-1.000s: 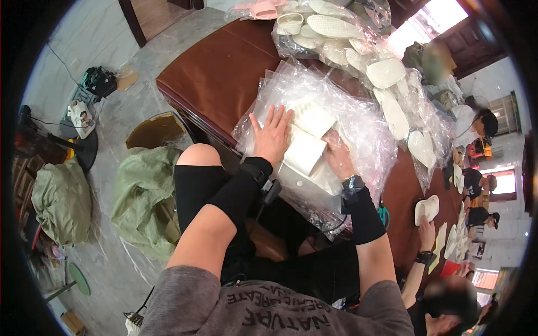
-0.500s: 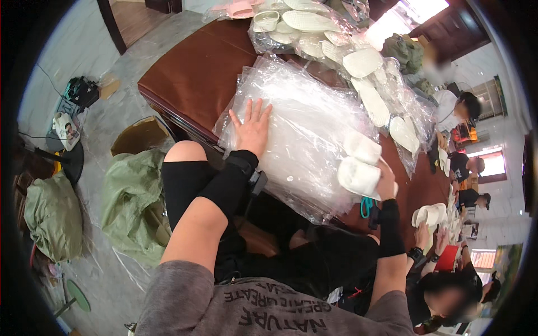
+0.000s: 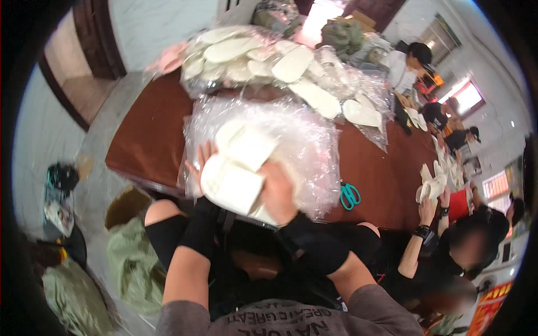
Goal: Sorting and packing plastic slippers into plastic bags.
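Observation:
A pair of white slippers (image 3: 231,185) is in my right hand (image 3: 280,191), which grips them from their right side, above a stack of clear plastic bags (image 3: 315,147). My left hand (image 3: 196,169) lies at the left edge of the stack with its fingers spread. The slippers hide most of its palm, and I cannot tell whether it touches them. To the right of the bags, teal-handled scissors (image 3: 351,196) rest on the brown table (image 3: 381,179).
Bagged white slippers (image 3: 291,64) are heaped along the table's far side, with a pink bagged pair (image 3: 168,59) at their left. Green sacks (image 3: 134,263) stand on the floor at the left. Several people work along the right, one person's hands (image 3: 428,210) holding white slippers.
My right hand has carried the white slippers leftward across the bags to my left hand. The view has shifted, and the scissors now show fully.

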`<state>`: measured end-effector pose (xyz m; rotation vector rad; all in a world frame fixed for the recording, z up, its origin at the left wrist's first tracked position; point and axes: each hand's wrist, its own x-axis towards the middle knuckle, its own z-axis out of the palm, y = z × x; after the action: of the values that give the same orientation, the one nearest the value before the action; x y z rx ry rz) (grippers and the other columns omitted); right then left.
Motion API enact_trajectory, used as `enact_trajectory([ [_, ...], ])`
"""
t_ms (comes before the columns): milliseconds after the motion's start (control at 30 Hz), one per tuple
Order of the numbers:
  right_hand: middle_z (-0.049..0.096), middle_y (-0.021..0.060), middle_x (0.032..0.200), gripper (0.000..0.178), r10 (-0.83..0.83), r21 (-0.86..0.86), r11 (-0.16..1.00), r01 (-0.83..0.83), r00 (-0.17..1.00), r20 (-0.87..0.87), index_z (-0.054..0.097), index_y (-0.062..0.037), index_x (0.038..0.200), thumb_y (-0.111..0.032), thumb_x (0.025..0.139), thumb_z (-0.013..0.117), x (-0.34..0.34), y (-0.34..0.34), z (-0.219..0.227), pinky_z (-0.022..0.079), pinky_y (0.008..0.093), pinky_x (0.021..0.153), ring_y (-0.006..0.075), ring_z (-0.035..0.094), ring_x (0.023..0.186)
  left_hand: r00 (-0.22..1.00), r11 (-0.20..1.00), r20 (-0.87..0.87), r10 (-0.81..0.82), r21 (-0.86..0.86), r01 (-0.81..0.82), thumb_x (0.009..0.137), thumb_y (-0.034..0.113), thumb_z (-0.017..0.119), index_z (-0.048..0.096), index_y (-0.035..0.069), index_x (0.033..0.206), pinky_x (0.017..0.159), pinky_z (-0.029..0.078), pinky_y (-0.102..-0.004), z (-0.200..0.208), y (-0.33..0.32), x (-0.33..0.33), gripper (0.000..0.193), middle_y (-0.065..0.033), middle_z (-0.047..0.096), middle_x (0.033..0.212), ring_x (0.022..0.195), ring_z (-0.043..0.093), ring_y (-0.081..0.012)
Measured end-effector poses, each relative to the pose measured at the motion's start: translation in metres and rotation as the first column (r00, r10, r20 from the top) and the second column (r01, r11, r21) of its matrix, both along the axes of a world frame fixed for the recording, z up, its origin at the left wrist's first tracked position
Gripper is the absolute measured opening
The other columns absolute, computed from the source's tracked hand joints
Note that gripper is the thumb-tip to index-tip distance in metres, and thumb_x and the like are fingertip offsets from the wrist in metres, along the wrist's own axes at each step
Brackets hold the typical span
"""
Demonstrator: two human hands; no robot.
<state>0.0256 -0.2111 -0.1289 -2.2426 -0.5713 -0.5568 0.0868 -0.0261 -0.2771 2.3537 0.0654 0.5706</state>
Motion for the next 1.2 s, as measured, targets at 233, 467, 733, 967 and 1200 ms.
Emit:
enact_trajectory([
  [233,0.062,0.0134,0.1,0.03,-0.35,-0.101,0.935,0.341,0.933,-0.086,0.059,-0.006,0.103,0.003,0.075,0.055,0.066,-0.11,-0.073,0.047,0.0393,0.082,0.0327,0.058,0.098,0.979,0.905,-0.057,0.196,0.395,-0.158,0.093,0.029,0.054,0.037,0.025,0.144,0.107,0.01,-0.0702,0.052,-0.027,-0.01,0.054,-0.0077,0.031,0.152,0.143,0.023,-0.0301],
  [467,0.065,0.018,0.102,0.028,-0.602,-0.315,0.645,0.696,0.717,0.352,0.061,-0.0018,0.105,-0.002,0.079,0.052,0.12,-0.351,-0.035,0.045,0.0424,0.092,0.036,0.058,0.102,0.98,0.911,-0.035,0.196,0.376,-0.169,0.092,0.029,0.054,0.039,0.026,0.143,0.106,0.01,-0.0704,0.051,-0.029,-0.005,0.053,-0.0079,0.032,0.151,0.142,0.023,-0.0302],
  [733,0.036,0.0191,0.146,0.058,-0.22,-0.389,0.889,0.243,0.97,0.104,0.041,-0.008,0.141,-0.024,0.087,0.059,0.063,-0.203,0.022,0.025,0.0491,0.111,0.0383,0.032,0.135,0.97,0.89,-0.065,0.236,0.416,-0.189,0.095,0.032,0.048,0.039,0.023,0.144,0.107,0.008,-0.0694,0.041,-0.021,-0.012,0.051,-0.0083,0.031,0.153,0.143,0.021,-0.0292],
  [967,0.021,0.0119,0.156,0.066,0.018,-0.671,0.726,-0.147,0.981,-0.195,0.034,-0.0277,0.147,-0.038,0.087,0.06,0.008,-0.075,-0.076,0.013,0.0669,0.107,0.0373,0.012,0.145,0.918,0.961,-0.383,0.107,0.275,0.003,0.091,0.044,0.048,0.046,0.016,0.138,0.104,0.017,-0.07,0.077,0.004,-0.006,0.055,-0.0109,0.038,0.148,0.139,0.03,-0.0285],
  [1200,0.019,0.0083,0.158,0.065,-0.012,-0.686,0.705,-0.18,0.964,-0.266,0.031,-0.0256,0.149,-0.046,0.09,0.052,0.023,-0.102,-0.069,0.01,0.064,0.109,0.0355,0.012,0.145,0.946,0.872,0.206,0.25,-0.473,-0.128,0.092,0.024,0.055,0.065,0.002,0.09,0.072,0.049,-0.0344,0.184,0.124,-0.128,0.025,-0.0106,0.066,0.086,0.078,0.063,-0.0266],
])
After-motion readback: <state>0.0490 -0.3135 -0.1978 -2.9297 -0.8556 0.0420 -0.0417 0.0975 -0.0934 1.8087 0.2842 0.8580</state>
